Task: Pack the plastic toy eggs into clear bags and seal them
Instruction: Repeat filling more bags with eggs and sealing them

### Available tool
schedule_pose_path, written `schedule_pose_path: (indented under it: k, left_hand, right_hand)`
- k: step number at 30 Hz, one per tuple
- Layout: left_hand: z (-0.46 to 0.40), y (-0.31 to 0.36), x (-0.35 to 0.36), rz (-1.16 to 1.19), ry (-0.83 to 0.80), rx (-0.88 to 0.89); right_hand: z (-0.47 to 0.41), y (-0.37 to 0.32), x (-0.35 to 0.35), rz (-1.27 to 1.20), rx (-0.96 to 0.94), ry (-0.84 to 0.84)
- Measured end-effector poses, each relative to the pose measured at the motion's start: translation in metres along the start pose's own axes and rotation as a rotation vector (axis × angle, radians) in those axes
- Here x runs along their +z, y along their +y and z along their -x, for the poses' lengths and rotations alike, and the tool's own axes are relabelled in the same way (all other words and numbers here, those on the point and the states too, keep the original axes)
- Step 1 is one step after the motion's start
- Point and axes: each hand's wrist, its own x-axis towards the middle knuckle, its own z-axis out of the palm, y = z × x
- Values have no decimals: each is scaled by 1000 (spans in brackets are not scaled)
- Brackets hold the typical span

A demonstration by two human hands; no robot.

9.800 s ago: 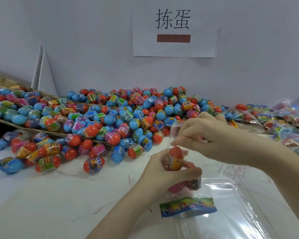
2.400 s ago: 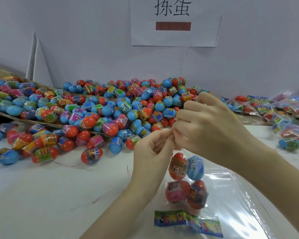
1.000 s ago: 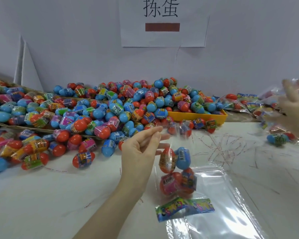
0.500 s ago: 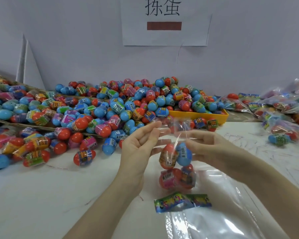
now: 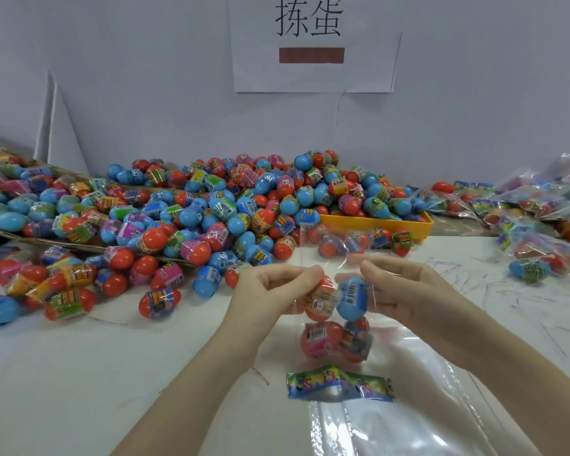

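Sealing seems in hand: left hand (image 5: 270, 286) and right hand (image 5: 395, 291), each grip pinching the clear bag (image 5: 338, 258) above four eggs (image 5: 334, 319), should next press its mouth shut.

Two bare forearms come in from the bottom of the frame, one from lower left, one from lower right. No sleeves on either arm. The left hand (image 5: 270, 291) and the right hand (image 5: 405, 291) are both ungloved, with short, plain, unpainted fingernails.
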Motion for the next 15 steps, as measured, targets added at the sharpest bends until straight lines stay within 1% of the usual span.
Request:
schedule_pose_path:
  k: [3,7,11,15]
  left_hand:
    - [0,1,0,14,17,-9]
    - [0,2,-1,20,29,-17]
    - [1,2,-1,10,20,-24]
    - [0,3,-3,-14,13,-26]
  right_hand:
    - [1,1,-2,15,-15,94]
    - [1,1,0,40,-105,212]
    - [3,0,4,65,-194,227]
    - [3,-1,4,57,-194,221]
